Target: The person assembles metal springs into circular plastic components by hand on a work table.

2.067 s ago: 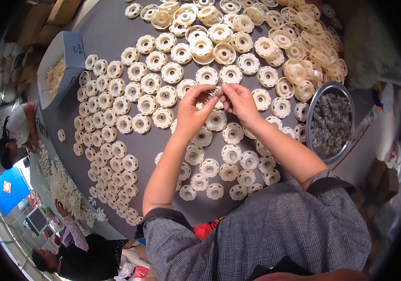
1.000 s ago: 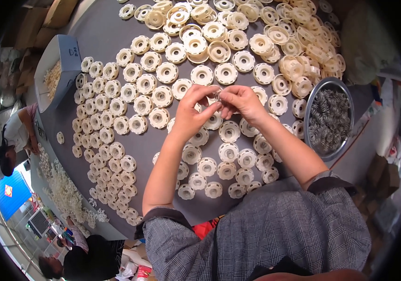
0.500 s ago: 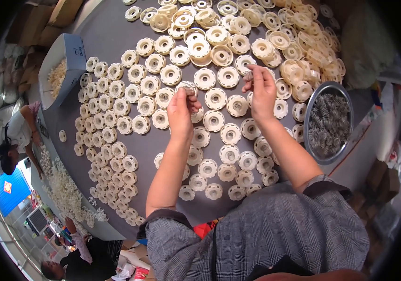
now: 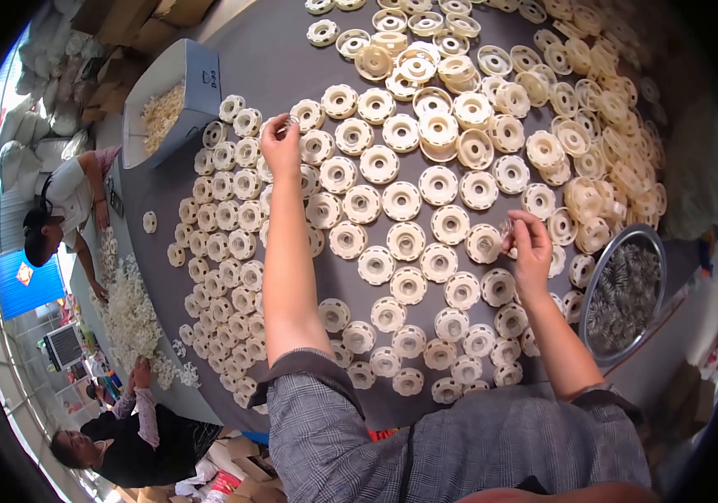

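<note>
**Two hands over a field of cream discs**

Across the grey desk we see rows of cream plastic discs, round and toothed at the rim with a hollow hub, piled thicker toward the far right. A grey bin of pale parts stands far left, and a round metal bowl of small dark metal pieces sits at the right edge. Two other people work at the desk's left side beside a white heap.

Our left hand reaches far out, fingertips pinched together on a small metal piece above the discs. Our right hand, nearer the bowl, pinches another small piece just above a disc.
</note>
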### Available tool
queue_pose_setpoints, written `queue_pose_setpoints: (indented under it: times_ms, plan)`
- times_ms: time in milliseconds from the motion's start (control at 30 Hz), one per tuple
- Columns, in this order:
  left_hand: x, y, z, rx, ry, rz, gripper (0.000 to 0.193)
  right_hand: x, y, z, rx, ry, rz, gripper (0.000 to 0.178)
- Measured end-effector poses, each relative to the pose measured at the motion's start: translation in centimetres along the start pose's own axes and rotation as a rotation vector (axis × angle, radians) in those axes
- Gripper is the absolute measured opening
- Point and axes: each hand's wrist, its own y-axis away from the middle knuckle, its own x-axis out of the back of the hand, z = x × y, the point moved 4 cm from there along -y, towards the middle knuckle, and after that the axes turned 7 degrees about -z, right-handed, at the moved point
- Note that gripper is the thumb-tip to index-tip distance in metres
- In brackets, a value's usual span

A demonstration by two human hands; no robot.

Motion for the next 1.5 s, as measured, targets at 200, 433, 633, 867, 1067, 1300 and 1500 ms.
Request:
queue_pose_setpoints:
  times_ms: [200,433,633,867,1067,1300,1500]
  plan:
    - [-0.4,-3.1,-1.6,-0.124,-0.234,0.007,0.024,0.5,-0.1,0.5,-0.052,0.011,0.003,0.016]
    - [-2.4,-1.1,-0.1,-0.15,-0.844,0.043,0.019,0.8,-0.1,1.1,-0.072,0.006,0.005,0.016]
    - [-5.9,3.4,2.7,-0.19,-0.186,-0.066,0.02,-1.0,-2.3,1.6,-0.28,-0.211,-0.02,0.027]
    - [-13.6,16.2,11.2,-0.374,-0.088,-0.884,0.043,-5.7,-5.3,-0.2,-0.277,-0.316,-0.227,0.034]
    - [-11.0,11.8,7.9,-0.131,0.149,-0.654,0.033,0.8,-2.9,-3.1,-0.233,0.03,-0.2,0.035]
    - [-6.5,1.1,2.0,-0.096,-0.093,-0.188,0.018,18.5,5.4,-7.2,0.042,0.588,0.303,0.016]
    - [-8.0,-1.4,0.7,-0.269,-0.643,-0.02,0.017,22.9,11.1,-7.1,0.028,1.305,0.277,0.015]
